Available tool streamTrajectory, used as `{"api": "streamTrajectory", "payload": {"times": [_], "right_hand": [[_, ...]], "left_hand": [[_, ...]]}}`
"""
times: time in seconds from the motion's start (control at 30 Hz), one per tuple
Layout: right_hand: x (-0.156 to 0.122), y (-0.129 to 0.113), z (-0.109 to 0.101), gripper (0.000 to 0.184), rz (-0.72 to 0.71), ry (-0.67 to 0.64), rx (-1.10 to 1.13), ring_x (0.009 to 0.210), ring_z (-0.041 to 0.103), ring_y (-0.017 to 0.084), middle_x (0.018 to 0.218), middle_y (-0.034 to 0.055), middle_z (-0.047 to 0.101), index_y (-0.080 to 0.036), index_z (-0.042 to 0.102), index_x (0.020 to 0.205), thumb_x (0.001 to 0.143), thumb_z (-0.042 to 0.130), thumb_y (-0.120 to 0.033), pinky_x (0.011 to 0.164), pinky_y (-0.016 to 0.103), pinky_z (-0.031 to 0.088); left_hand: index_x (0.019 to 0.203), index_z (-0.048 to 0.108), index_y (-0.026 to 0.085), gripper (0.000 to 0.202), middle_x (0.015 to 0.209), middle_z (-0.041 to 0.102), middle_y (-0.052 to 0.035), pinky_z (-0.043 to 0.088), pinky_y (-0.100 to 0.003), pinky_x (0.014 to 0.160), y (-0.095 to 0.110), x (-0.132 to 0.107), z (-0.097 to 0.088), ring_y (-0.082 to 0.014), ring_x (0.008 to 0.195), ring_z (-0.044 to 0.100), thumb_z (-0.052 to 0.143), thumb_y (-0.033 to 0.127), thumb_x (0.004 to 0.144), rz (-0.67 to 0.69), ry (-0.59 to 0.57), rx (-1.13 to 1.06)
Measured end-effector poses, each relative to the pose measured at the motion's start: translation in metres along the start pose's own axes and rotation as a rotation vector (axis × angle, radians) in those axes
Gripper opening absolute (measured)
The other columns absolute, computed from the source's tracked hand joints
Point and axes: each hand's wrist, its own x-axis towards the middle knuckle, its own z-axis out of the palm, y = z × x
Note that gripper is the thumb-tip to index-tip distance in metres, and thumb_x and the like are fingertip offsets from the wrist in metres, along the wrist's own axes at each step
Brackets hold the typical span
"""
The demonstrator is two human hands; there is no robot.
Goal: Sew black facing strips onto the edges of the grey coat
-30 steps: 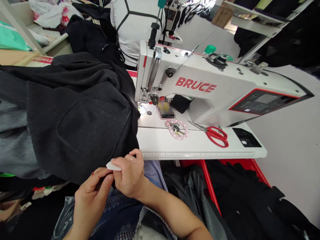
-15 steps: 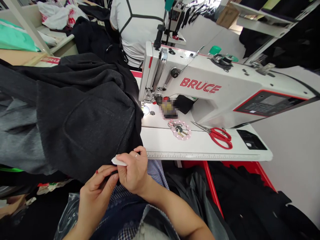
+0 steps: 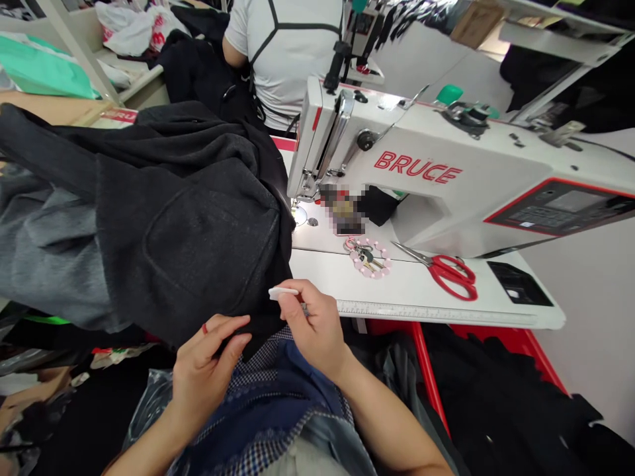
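Observation:
A dark grey and black garment (image 3: 193,231) is spread over the left of the sewing table, its near edge hanging toward my lap. My left hand (image 3: 211,363) is closed on that near edge, thumb below and fingers above, with the cloth between them. Between thumb and forefinger, my right hand (image 3: 315,327) pinches a thin white piece of tailor's chalk (image 3: 282,293). This hand is just right of the garment's edge, by the table's front; whether its lower fingers also touch the cloth is hidden.
A white sewing machine (image 3: 417,168) stands behind my hands. Keys on a pink beaded ring (image 3: 367,258), red-handled scissors (image 3: 449,274) and a ruler strip (image 3: 426,312) lie along the table. Below right, a red bin (image 3: 431,370) holds dark cloth. A person in white (image 3: 297,66) sits ahead.
My right hand has moved right, away from my left hand, carrying the chalk. The left hand remains at the garment's edge. The whole view has shifted slightly.

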Motion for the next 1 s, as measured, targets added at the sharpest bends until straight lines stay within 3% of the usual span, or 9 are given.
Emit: {"api": "streamTrajectory", "payload": {"times": [0.17, 0.33, 0.67, 1.0], "right_hand": [[0.000, 0.003, -0.007, 0.019, 0.091, -0.077, -0.010, 0.055, 0.050, 0.010, 0.056, -0.0029, 0.052, -0.018, 0.056, 0.081, 0.086, 0.043, -0.031, 0.055, 0.021, 0.038], [0.002, 0.000, -0.012, 0.025, 0.094, -0.186, 0.003, 0.052, 0.046, 0.008, 0.055, -0.0033, 0.050, -0.017, 0.052, 0.070, 0.087, 0.041, -0.032, 0.052, 0.020, 0.034], [0.002, -0.013, -0.007, 0.032, -0.094, -0.432, -0.110, 0.048, 0.040, 0.008, 0.050, -0.0040, 0.044, -0.017, 0.043, 0.057, 0.087, 0.037, -0.027, 0.051, 0.022, 0.029], [0.000, -0.012, -0.003, 0.033, -0.182, -0.445, -0.281, 0.047, 0.036, 0.008, 0.049, -0.0045, 0.039, -0.017, 0.042, 0.056, 0.087, 0.034, -0.025, 0.054, 0.024, 0.025]], "left_hand": [[0.093, 0.062, 0.021, 0.018, 0.077, 0.061, 0.0020, 0.045, -0.017, 0.066, 0.000, 0.007, 0.001, -0.0084, 0.072, 0.057, 0.054, 0.013, 0.079, -0.010, -0.021, -0.032], [0.088, 0.063, 0.018, 0.016, 0.074, 0.060, -0.0002, 0.045, -0.021, 0.065, 0.005, 0.008, -0.001, -0.0101, 0.071, 0.056, 0.051, 0.012, 0.080, -0.050, -0.061, -0.106], [0.095, 0.058, 0.018, 0.022, 0.074, 0.053, -0.0010, 0.042, -0.025, 0.065, 0.005, 0.002, -0.003, -0.0114, 0.073, 0.049, 0.049, 0.005, 0.079, 0.063, -0.139, -0.177], [0.091, 0.056, 0.015, 0.017, 0.075, 0.051, -0.0017, 0.042, -0.024, 0.066, 0.005, -0.003, -0.002, -0.0112, 0.074, 0.047, 0.048, 0.005, 0.080, 0.087, -0.165, -0.162]]}}
